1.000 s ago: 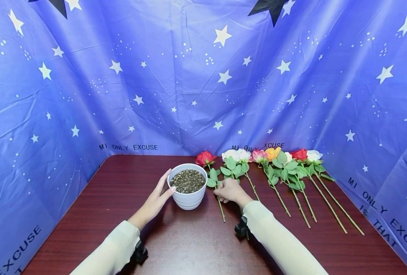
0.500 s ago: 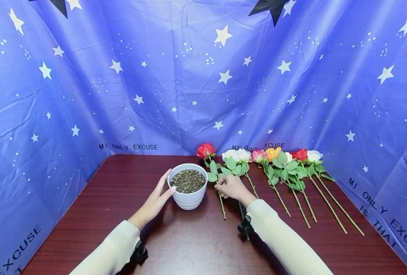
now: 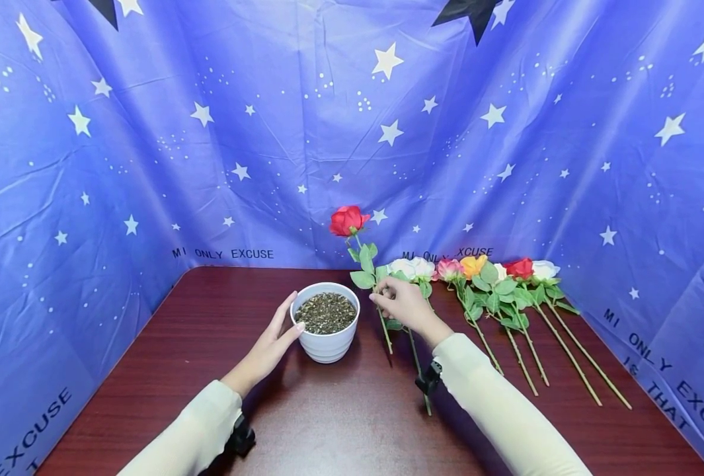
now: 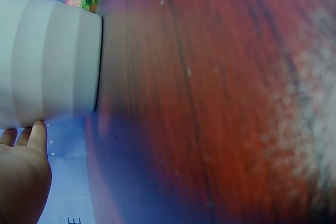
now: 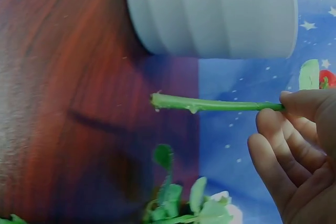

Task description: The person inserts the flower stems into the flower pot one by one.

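Note:
In the head view, my right hand (image 3: pixel 408 305) pinches the green stem of a red rose (image 3: pixel 348 221), just below its leaves. The rose is raised, its bloom up against the backdrop. From the right wrist view, the bare lower stem (image 5: pixel 220 104) sticks out past thumb and fingers, its cut end above the table. A white ribbed pot (image 3: pixel 326 348) filled with dark, crumbly soil (image 3: pixel 326 313) stands left of the rose. My left hand (image 3: pixel 270 345) lies against the pot's left side, fingers extended and thumb near the rim; its fingertips (image 4: pixel 37 135) touch the wall.
Several more roses lie to the right with stems toward me: white roses (image 3: pixel 411 268), a pink rose (image 3: pixel 449 270), an orange rose (image 3: pixel 472 265) and another red rose (image 3: pixel 518 267). A blue star-printed cloth (image 3: pixel 304 145) surrounds the dark red wooden table (image 3: pixel 209 317).
The right hand has lifted the red rose off the table, raising its bloom and moving its stem slightly upward. The left hand and pot have stayed in place.

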Demonstrator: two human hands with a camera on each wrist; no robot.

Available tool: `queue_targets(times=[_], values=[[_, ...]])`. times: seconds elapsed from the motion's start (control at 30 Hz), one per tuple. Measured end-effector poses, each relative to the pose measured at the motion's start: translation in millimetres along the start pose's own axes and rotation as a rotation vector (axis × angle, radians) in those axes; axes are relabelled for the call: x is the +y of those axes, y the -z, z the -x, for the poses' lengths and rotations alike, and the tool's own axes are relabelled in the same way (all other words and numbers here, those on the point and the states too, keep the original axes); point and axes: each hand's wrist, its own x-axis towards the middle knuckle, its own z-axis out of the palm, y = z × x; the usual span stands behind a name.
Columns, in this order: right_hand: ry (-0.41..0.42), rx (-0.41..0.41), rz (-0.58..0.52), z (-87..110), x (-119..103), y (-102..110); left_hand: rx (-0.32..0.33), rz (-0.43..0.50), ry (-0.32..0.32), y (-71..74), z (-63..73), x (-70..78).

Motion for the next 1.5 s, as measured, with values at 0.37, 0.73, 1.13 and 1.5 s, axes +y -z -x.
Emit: queue_targets(times=[0.37, 0.73, 1.13, 1.5], values=[[0.156, 0.157, -0.016, -14.1, -29.1, 18.9, 0.000, 0.028, -0.004, 0.1, -0.8, -0.8], [0.245, 0.198, -0.099, -23.3, -55.1, 20.2, -0.003, 0.031, 0.006, 2.1, -0.8, 0.3], [0.284, 0.205, -0.136, -29.9, -75.4, 9.6, -0.010, 0.027, -0.003, -0.1, -2.0, -1.3], [0.334, 0.205, -0.141, -37.1, -93.0, 0.1, 0.003, 0.018, 0.006, -0.4, -0.4, -1.2]])
